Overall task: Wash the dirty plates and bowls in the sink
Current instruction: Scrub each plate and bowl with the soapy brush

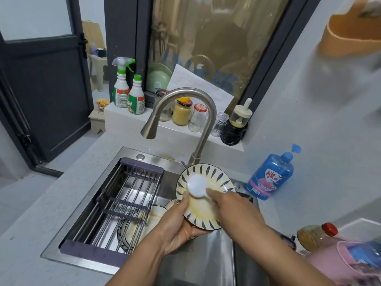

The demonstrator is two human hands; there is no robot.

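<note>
Yellow-glazed and ringed with blue leaf strokes, the plate [214, 178] is hanging tilted over the sink [206, 261], and I am reading that tilt as deliberate: its face is turning up toward the camera so the smeared middle is showing, while anything running off should be dropping into the basin rather than onto the tabletop [41, 223]. My left hand [177, 230] is gripping the plate by its near edge, thumb lying over the front rim and fingers curling underneath, which is leaving most of the face free. My right hand [228, 205] is pinching a round white pad [196, 185] and pressing it flat against the upper left of the plate, so I am judging this to be the scrubbing step. No water is visibly coming from the tap [185, 104], whose spout is pointing down to the left of the plate. Below, a dirty bowl [132, 230] with yellowish residue is lying in the basin, partly under the bars of the rack [123, 193] spanning the sink's left half; at least one more dish is waiting beside it, so I am taking the task as far from finished. On the tabletop to the right, the blue soap bottle [270, 176] is standing just beside the sink, within easy reach.
</note>
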